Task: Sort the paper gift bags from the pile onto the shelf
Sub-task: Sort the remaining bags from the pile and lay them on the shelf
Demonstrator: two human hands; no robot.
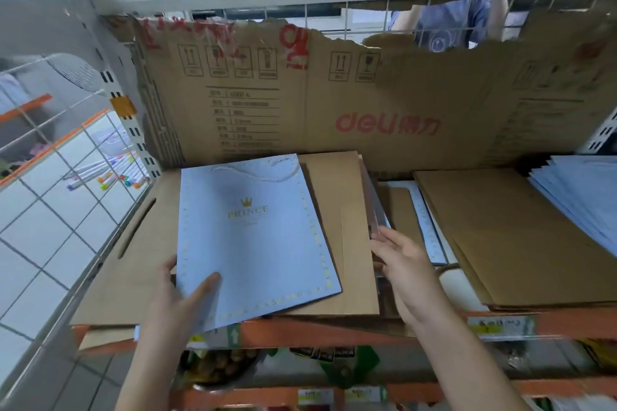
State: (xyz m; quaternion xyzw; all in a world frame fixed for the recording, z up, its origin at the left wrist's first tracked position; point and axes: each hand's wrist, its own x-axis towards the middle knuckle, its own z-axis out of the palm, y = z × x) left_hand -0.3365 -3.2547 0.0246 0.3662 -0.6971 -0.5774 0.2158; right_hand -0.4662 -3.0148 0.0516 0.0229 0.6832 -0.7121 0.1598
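On the orange-edged shelf (334, 332) before us lies a pale blue gift bag (253, 237), flat, its gold crown and lettering face up and its white rope handle (263, 172) pointing toward the back. It rests on top of a stack of brown paper bags (340, 230), turned a little askew to them, with its near left corner reaching past the shelf's front edge.

Our left hand (180, 300) holds that near corner: the thumb lies on top of the blue face, and the fingers run along the bag's left edge, partly hidden beneath it. Our right hand (405, 264) is at the right edge of the brown stack, fingers straight and close together, touching or nearly touching that edge; we cannot tell whether it pinches anything, since blur hides the fingertips.

We judge the step in hand to be setting this blue bag down on its pile. The next move calls for sliding it back and squaring it, so that no corner hangs off the front.

Farther right sit another brown stack (507, 237) and a sheaf of pale blue bags (581, 197) at the frame's edge. A torn cardboard sheet (367, 100) lines the back. Left, through the wire grid, coloured markers (107, 173) lie on white tiles.
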